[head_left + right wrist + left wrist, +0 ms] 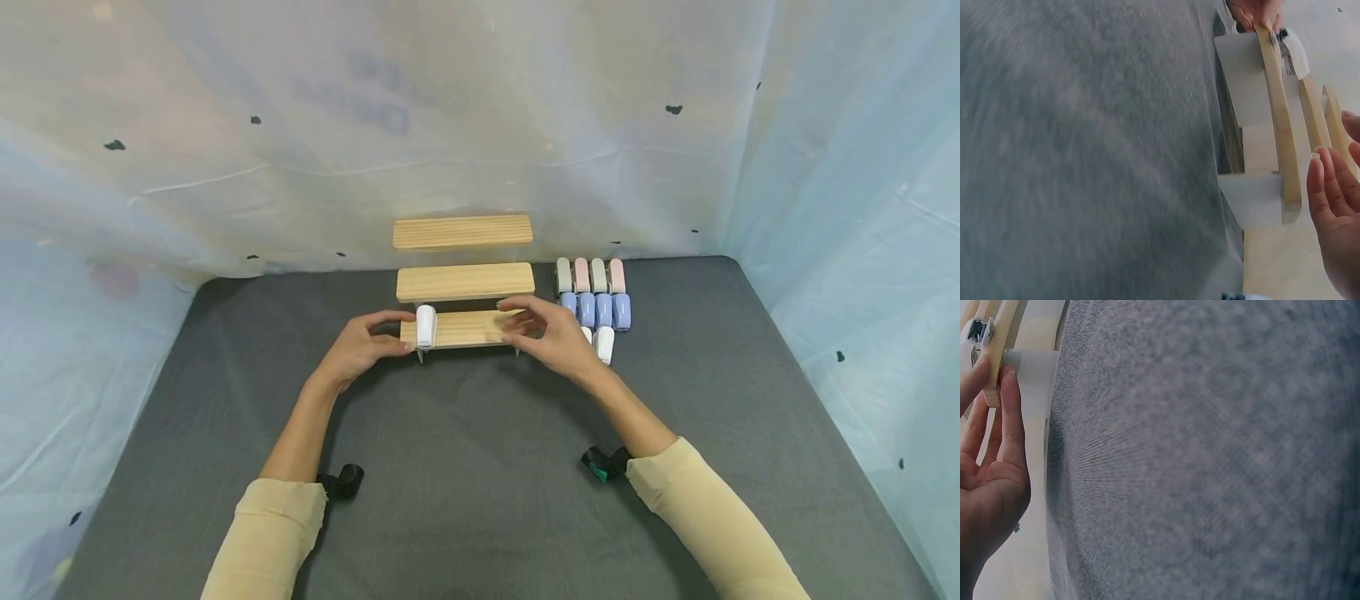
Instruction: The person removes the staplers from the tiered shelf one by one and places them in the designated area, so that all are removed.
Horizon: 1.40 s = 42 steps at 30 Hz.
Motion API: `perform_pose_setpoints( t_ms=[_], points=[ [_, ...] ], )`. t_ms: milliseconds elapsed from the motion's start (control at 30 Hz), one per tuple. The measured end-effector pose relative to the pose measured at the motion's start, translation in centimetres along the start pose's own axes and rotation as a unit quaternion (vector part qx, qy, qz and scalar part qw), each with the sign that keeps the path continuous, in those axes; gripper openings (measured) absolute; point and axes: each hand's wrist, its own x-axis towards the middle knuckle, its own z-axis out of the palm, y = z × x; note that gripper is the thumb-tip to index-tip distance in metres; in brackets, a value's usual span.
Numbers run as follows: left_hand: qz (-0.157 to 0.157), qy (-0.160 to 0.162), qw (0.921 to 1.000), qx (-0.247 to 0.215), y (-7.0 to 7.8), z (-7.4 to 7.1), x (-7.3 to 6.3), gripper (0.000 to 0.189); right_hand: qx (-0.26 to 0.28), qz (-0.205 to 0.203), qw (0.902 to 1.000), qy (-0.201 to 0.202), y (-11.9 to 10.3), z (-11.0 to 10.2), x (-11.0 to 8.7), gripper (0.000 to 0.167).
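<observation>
A three-step wooden display rack has its lowest board (pixel 472 329) nearest me, with light-coloured supports beneath. On that board's left end stands a small white stapler (pixel 426 326), its metal parts visible in the right wrist view. My left hand (pixel 362 346) pinches the end of the board beside the stapler; in the left wrist view the thumb is on one face of the board and the fingers (pixel 1012 419) on the other. Over the board's right end hovers my right hand (pixel 551 336), fingers slightly bent and parted from the thumb, with nothing in it.
The middle board (pixel 465 282) and top board (pixel 462 232) rise behind. Right of the rack stand rows of small staplers: green and pink ones (pixel 581 275) at the back, blue ones (pixel 603 311) midway, white ones (pixel 604 344) in front, partly behind my right hand. Pale sheeting (pixel 480 108) hangs behind the grey table (pixel 450 483).
</observation>
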Motion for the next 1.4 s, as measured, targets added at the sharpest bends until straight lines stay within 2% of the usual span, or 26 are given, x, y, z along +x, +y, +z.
perform_pose_setpoints(
  t_ms=[267,500,933,1400],
  points=[
    [0.000,0.003,1.0000,0.002,-0.2,-0.1,-0.1,0.059,0.045,0.005,0.9989,-0.010,0.1,1.9,0.7,0.042],
    [0.005,0.001,1.0000,-0.003,-0.2,0.0,0.0,0.058,0.042,0.005,0.9990,-0.015,3.7,3.7,1.4,0.048],
    [0.004,0.012,0.9999,0.002,-0.3,0.2,0.1,0.056,0.004,0.004,0.9995,-0.033,2.8,5.9,2.9,0.051],
    [0.009,0.008,0.9999,-0.002,-0.2,0.1,0.1,0.056,-0.034,0.010,0.9989,-0.030,2.5,7.3,4.0,0.051]
  ],
)
